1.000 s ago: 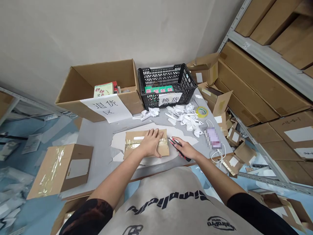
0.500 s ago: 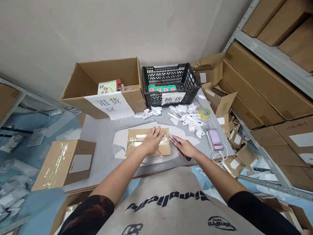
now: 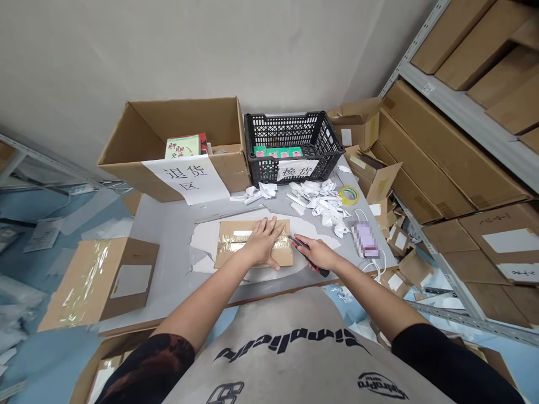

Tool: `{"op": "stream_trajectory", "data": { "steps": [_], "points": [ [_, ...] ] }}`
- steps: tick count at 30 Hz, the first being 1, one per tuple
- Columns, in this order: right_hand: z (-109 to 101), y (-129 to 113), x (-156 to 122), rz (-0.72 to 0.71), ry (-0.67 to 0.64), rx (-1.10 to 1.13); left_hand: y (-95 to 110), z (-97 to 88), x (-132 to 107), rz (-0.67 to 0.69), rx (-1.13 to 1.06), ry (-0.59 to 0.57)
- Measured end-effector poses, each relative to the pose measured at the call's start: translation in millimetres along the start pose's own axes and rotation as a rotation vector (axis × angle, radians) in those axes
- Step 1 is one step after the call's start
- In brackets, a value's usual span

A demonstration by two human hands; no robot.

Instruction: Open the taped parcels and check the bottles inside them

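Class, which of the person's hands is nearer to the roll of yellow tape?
Right. The right hand, holding a utility knife, lies below the roll of yellow tape; the left hand, resting on the taped cardboard parcel, lies farther away, down and left.

A black crate (image 3: 269,134) stands beside an open cardboard box (image 3: 189,120), crumpled paper scraps (image 3: 318,199) in front.

A black-and-red patterned utility knife (image 3: 320,270) is gripped in the right hand (image 3: 318,253); just left of the grip, a tan cardboard parcel (image 3: 236,249) is banded with shiny gold-tinged tape, and a black latticed crate (image 3: 290,163) is seen beyond.
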State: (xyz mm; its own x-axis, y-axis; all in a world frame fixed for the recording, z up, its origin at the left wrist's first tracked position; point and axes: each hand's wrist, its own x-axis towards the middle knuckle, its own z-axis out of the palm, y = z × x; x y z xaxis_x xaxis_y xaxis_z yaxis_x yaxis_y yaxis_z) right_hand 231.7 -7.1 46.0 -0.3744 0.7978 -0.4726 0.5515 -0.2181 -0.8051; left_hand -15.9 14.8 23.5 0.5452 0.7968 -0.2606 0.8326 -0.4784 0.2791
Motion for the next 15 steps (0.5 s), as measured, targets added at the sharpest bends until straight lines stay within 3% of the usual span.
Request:
{"op": "stream_trajectory", "data": {
  "steps": [9,15],
  "points": [
    [-3.6,1.0,-10.6,0.018,-0.014,0.03,-4.4,6.8,1.6,0.014,-0.014,0.023],
    [-7.8,3.1,-10.8,-0.005,-0.041,-0.055,1.6,-0.5,-0.8,0.018,-0.017,0.052]
  ]
}}
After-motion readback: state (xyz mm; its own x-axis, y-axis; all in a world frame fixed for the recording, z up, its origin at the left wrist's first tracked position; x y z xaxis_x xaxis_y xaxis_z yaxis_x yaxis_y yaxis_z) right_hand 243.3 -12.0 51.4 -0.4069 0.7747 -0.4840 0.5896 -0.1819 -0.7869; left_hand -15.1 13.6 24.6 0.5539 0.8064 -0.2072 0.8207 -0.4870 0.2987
